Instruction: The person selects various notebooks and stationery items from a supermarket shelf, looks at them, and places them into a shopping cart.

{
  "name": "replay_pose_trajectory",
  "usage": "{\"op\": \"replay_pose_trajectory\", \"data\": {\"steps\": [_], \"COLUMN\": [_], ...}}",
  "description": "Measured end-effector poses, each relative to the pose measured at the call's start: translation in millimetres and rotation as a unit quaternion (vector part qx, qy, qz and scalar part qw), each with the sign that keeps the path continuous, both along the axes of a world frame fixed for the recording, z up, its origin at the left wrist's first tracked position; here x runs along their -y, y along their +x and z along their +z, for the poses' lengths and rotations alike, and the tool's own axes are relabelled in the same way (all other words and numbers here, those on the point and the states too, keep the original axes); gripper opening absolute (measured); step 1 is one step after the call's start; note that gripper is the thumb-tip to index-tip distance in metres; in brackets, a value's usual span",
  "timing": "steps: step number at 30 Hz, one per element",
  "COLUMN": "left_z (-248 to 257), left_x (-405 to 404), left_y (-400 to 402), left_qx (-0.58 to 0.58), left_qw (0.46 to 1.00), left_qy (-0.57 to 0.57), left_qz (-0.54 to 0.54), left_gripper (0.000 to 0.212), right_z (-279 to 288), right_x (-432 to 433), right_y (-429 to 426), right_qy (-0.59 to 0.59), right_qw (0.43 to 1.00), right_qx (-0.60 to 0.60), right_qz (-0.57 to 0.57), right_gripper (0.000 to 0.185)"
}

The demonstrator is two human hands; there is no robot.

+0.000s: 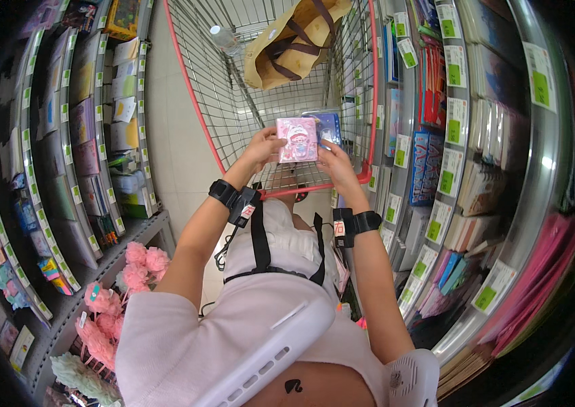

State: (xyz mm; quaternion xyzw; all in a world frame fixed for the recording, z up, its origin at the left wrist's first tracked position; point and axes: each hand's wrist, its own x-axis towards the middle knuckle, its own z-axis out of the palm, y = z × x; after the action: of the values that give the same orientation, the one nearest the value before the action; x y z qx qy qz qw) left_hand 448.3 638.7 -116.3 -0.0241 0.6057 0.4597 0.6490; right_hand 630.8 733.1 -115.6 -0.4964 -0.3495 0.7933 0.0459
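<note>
Both of my hands hold a small pink notebook (pixel 296 140) with a cartoon character on its glossy cover, above the near end of a wire shopping cart (pixel 287 175). My left hand (pixel 263 148) grips its left edge, thumb on the front. At its lower right corner are the fingers of my right hand (pixel 337 162). A dark blue notebook (pixel 329 127) shows partly behind the pink one, close to my right fingertips. Whether that hand also holds it, I cannot tell.
The cart carries a yellow bag (pixel 262 63) with dark handles and a clear plastic bottle (pixel 225 40). Stationery shelves (pixel 98 147) stand on the left, more shelves (pixel 450 168) close on the right. Pink mesh bath puffs (pixel 137 264) hang low at my left.
</note>
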Motion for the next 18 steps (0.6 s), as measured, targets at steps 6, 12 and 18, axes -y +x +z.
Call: {"op": "replay_pose_trajectory", "data": {"steps": [6,12,18], "left_z": [-73,-174,-193], "left_x": [2,28,19], "left_y": [2,13,16], "left_qx": [-0.121,-0.361,-0.375], "left_qw": [0.985,0.913,0.900], "left_qy": [-0.121,0.007,-0.016], "left_qz": [-0.033,-0.189,-0.223], "left_gripper": [0.064,0.057,0.052], "right_z": [-42,-88,-121], "right_x": [3,19,27], "right_y": [-4,-12,-21], "right_qy": [-0.074,-0.051,-0.066], "right_qw": [0.994,0.988,0.980], "right_qx": [0.067,0.125,0.136], "right_qz": [0.035,0.077,0.132], "right_gripper": [0.047,0.054,0.059]}}
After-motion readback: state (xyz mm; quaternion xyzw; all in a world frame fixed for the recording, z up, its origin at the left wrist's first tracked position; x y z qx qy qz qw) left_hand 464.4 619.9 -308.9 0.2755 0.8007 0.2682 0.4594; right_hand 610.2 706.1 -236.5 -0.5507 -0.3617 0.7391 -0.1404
